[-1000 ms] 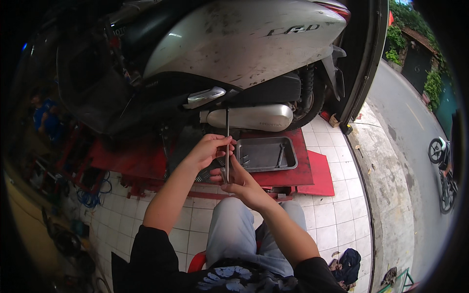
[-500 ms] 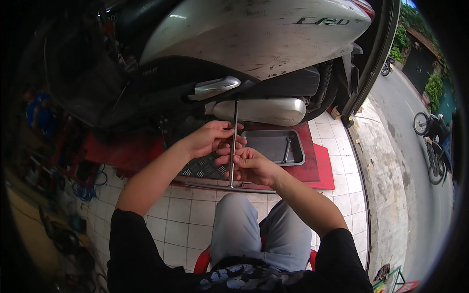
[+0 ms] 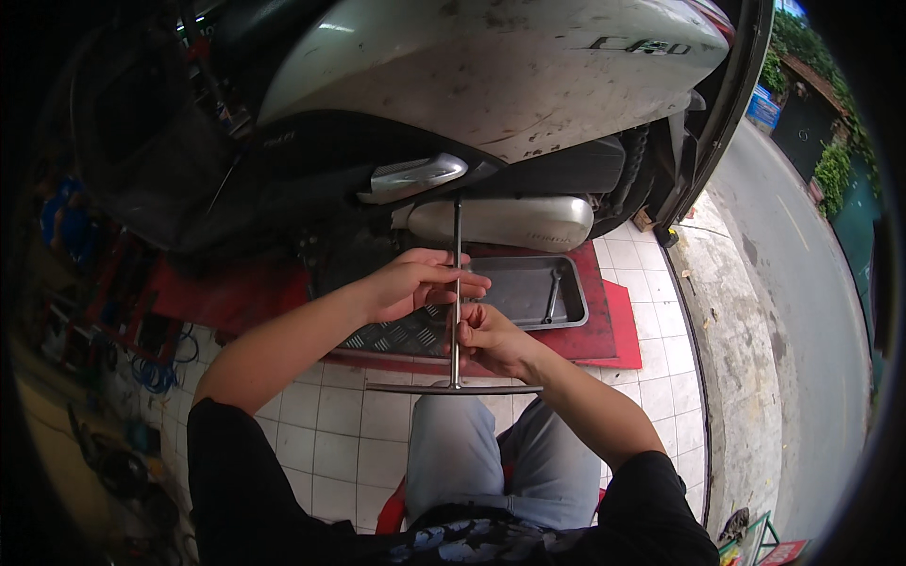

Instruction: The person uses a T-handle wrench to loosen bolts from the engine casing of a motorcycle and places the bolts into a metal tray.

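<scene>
A long steel T-handle wrench (image 3: 456, 351) runs from near my knees up to the scooter. Its crossbar lies toward me, and its far tip overlaps the silver engine-side cover (image 3: 528, 222); whether they touch I cannot tell. My right hand (image 3: 495, 340) pinches the shaft low down, close to the crossbar. Higher up, my left hand (image 3: 415, 283) holds the same shaft from the left, thumb on one side and fingers reaching past it. Above both hands is the grey scooter (image 3: 453, 85), scuffed along its body panel.
Right of my hands, a grey metal tray (image 3: 510, 316) sits on the red lift platform (image 3: 604, 330) with a spanner (image 3: 551, 297) inside. White floor tiles (image 3: 340, 424) lie below. Blue hose (image 3: 156, 373) coils at the left. A road runs along the right.
The T-handle wrench's crossbar has shifted slightly down, toward my knees, and swung more level. My right hand has moved down a little with it; both hands stay at the shaft.
</scene>
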### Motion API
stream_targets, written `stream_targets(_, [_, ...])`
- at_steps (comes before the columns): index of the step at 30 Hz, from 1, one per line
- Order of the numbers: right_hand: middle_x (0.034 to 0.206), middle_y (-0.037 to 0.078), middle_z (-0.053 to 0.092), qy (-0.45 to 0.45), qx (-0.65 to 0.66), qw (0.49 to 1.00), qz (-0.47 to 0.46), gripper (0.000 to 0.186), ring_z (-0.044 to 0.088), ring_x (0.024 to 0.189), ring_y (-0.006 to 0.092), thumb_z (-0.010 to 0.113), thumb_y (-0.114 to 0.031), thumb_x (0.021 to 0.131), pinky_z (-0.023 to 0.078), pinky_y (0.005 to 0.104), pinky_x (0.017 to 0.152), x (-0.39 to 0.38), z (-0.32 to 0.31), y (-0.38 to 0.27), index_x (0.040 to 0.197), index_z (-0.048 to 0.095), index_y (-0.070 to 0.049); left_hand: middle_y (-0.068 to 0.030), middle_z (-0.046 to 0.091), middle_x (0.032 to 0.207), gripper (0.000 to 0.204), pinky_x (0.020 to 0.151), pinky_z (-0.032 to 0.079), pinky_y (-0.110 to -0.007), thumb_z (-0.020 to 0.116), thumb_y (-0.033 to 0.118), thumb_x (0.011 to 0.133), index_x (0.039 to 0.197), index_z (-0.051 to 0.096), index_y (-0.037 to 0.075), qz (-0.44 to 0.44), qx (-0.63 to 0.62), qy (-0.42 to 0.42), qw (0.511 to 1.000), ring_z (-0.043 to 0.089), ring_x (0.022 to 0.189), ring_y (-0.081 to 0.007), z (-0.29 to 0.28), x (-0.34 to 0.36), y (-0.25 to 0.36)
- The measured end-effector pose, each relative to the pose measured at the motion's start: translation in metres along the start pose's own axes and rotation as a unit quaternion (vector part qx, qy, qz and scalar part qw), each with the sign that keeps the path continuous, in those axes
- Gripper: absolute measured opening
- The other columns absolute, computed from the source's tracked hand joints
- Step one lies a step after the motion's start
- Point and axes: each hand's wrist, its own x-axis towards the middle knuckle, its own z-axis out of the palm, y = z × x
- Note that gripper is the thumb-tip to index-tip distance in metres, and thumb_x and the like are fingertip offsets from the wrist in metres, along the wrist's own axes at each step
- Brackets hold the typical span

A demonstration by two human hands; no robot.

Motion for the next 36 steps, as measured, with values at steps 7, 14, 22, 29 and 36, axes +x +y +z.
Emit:
stream_targets(7, [0.100,0.009,0.066,0.027,0.010,0.997,0.066,0.053,0.059,0.063,0.0037,0.069,-0.039,0.091,0.052,0.0157,0.057,0.002,0.018,-0.017,0.123,0.055,0.001,-0.0251,0.053,0.136,0.058,0.084,0.055,-0.030,0.050,0.020,0.102,0.147,0.026,-0.007,-0.005,0.016,-0.032,0.999,0.060,0.119,-0.0275,0.000,0.002,-0.002])
stream_targets(14, [0.115,0.015,0.065,0.034,0.096,0.994,0.050,0.041,0.056,0.067,0.0036,0.057,-0.016,0.099,0.055,0.0185,0.061,-0.006,0.023,-0.023,0.136,0.049,0.001,-0.0199,0.057,0.132,0.055,0.083,0.052,-0.028,0.055,0.018,0.100,0.144,0.030,-0.004,0.012,0.005,-0.016,1.000,0.058,0.120,-0.0240,-0.015,0.004,0.001])
stream_targets(22, [0.108,0.009,0.069,0.059,0.019,0.997,0.040,0.035,0.040,0.048,0.0008,0.060,-0.022,0.099,0.035,0.0184,0.049,-0.003,0.021,-0.017,0.131,0.056,-0.008,-0.0198,0.057,0.132,0.053,0.083,0.052,-0.027,0.054,0.018,0.100,0.142,0.031,-0.005,0.012,0.010,-0.022,1.000,0.058,0.119,-0.0238,-0.007,-0.002,0.005])
stream_targets(29, [0.106,0.009,0.069,0.041,0.036,0.998,0.021,0.033,0.045,0.053,0.0009,0.059,-0.024,0.100,0.037,0.0168,0.053,-0.006,0.020,-0.013,0.126,0.055,-0.004,-0.0173,0.058,0.131,0.047,0.082,0.052,-0.027,0.050,0.021,0.103,0.141,0.037,-0.003,0.020,0.063,-0.013,0.998,0.059,0.117,-0.0213,-0.002,-0.006,0.002])
stream_targets(36, [0.093,0.010,0.067,0.052,0.035,0.998,-0.009,0.015,0.051,0.056,0.0072,0.048,-0.016,0.104,0.042,0.0205,0.057,-0.036,0.015,0.030,0.109,0.059,-0.006,-0.0081,0.070,0.092,0.031,0.059,0.051,-0.024,0.054,0.027,0.102,0.117,0.061,0.001,0.099,0.279,0.240,0.924,0.063,0.069,-0.0098,-0.010,0.013,-0.015])
